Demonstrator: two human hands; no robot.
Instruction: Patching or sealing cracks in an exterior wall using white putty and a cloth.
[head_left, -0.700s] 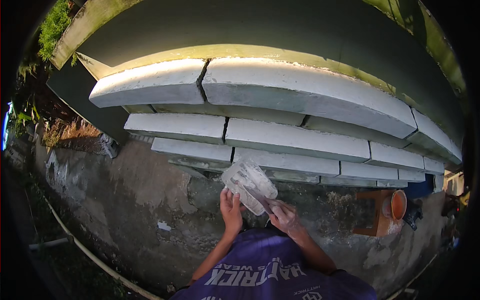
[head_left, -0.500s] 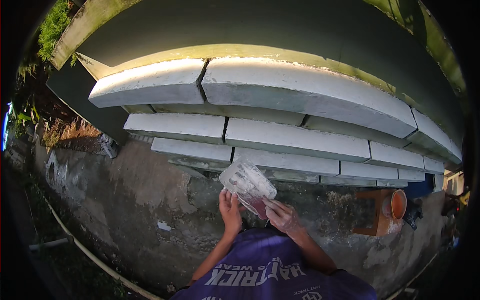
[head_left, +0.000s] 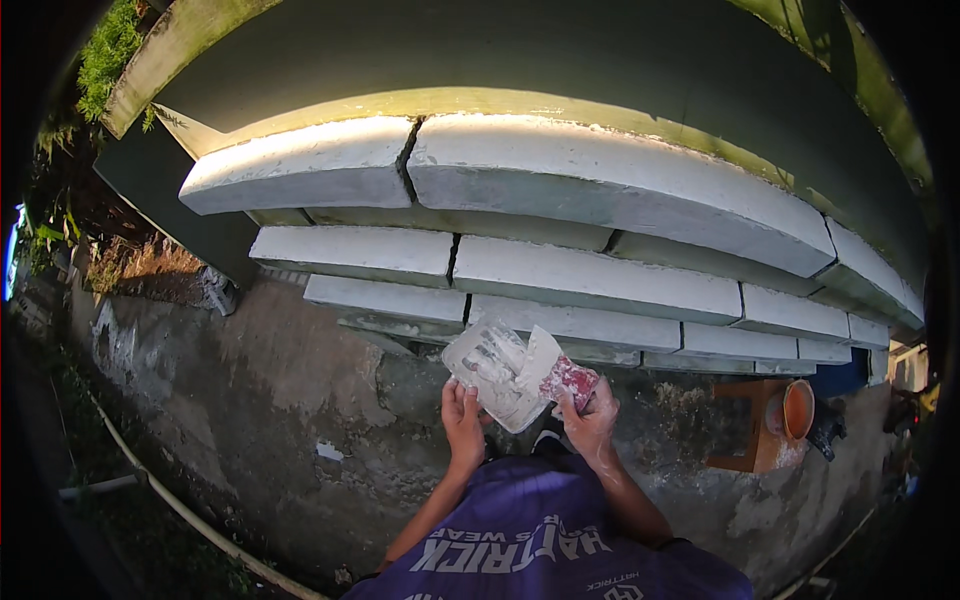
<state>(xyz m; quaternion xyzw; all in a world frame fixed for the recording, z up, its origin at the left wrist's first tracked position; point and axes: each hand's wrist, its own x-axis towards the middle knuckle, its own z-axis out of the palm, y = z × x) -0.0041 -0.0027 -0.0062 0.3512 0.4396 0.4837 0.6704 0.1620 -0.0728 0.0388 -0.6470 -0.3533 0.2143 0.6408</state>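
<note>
Our right grip (head_left: 590, 410) pinches the red, paste-marked handle of a scraper (head_left: 568, 380), its pale blade slanting up and left over the right side of a shallow tray (head_left: 455, 356). We cannot tell whether the blade touches the white paste (head_left: 505, 395) smeared unevenly across the tray. Our left grip (head_left: 463, 425) is closed on the tray's near left edge, with its fingertips at the rim, so we have the tray raised in front of our purple shirt (head_left: 500, 510). Beyond it we see rows of white blocks (head_left: 600, 275), stepped one above another and parted by dark gaps. Well to our right is an orange-brown stool (head_left: 738, 462), and by its top a bucket (head_left: 797, 410), orange inside. Stained ground (head_left: 250, 400) spreads to our left.
</note>
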